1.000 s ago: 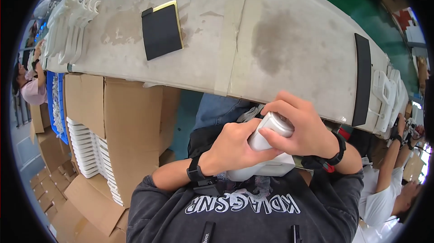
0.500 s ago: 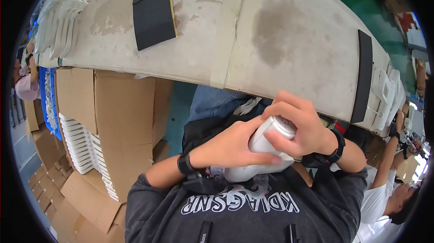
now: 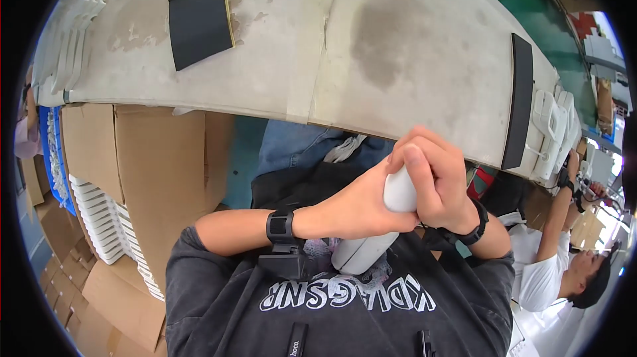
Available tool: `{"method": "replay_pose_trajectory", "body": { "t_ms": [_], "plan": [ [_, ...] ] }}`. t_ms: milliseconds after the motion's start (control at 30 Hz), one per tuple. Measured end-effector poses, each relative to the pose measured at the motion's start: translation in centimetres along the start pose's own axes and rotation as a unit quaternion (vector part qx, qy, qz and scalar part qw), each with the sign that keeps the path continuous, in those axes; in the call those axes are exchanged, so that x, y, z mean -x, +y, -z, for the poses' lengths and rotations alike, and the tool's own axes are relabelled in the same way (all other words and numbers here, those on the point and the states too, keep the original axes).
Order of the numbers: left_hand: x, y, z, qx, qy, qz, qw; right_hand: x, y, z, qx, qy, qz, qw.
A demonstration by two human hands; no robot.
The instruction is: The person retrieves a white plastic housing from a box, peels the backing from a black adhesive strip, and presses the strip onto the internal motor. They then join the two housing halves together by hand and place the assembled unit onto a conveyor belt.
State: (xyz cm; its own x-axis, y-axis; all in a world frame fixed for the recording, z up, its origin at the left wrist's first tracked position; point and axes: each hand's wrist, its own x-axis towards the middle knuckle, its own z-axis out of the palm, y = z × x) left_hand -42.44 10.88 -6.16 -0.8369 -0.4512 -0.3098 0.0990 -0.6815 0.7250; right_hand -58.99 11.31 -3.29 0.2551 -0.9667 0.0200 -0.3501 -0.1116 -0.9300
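Close to my chest, both hands grip a smooth white plastic housing with rounded ends. My left hand is wrapped round its middle, fingers partly hidden. Around the upper end curls my right hand, fingers bent and pressed over the top and side. The housing is tilted, its lower end near my shirt and its upper end close to the table's front edge. Most of its middle is covered by my hands.
A pale stained table spans ahead, with a black pad, a black strip and white plastic parts. Left stands a cardboard box beside stacked white parts. A person in white works at right.
The white housing has turned and tilted in my hands, its upper end now smooth and rounded. My right hand has closed over that end. The view has shifted slightly right.
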Motion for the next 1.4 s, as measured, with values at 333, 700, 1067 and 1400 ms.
{"method": "replay_pose_trajectory", "body": {
  "t_ms": [333, 700, 1067, 1400],
  "plan": [
    [-0.3, -0.6, 0.3, 0.021, 0.031, 0.008, 0.999, -0.7, 1.5, -0.5, -0.032, 0.0, -0.024, 0.999],
    [-2.2, 0.9, 2.2, 0.017, -0.036, 0.077, 0.996, -3.1, 2.3, 4.1, -0.085, -0.165, -0.053, 0.981],
    [-3.9, 3.6, 2.0, 0.193, -0.224, 0.127, 0.947, 1.8, 0.8, 14.1, -0.089, -0.066, -0.147, 0.983],
    [-1.2, 6.7, 5.0, 0.09, -0.119, 0.031, 0.988, 17.9, 9.0, 30.5, -0.264, 0.658, -0.135, 0.693]
  ]
}}
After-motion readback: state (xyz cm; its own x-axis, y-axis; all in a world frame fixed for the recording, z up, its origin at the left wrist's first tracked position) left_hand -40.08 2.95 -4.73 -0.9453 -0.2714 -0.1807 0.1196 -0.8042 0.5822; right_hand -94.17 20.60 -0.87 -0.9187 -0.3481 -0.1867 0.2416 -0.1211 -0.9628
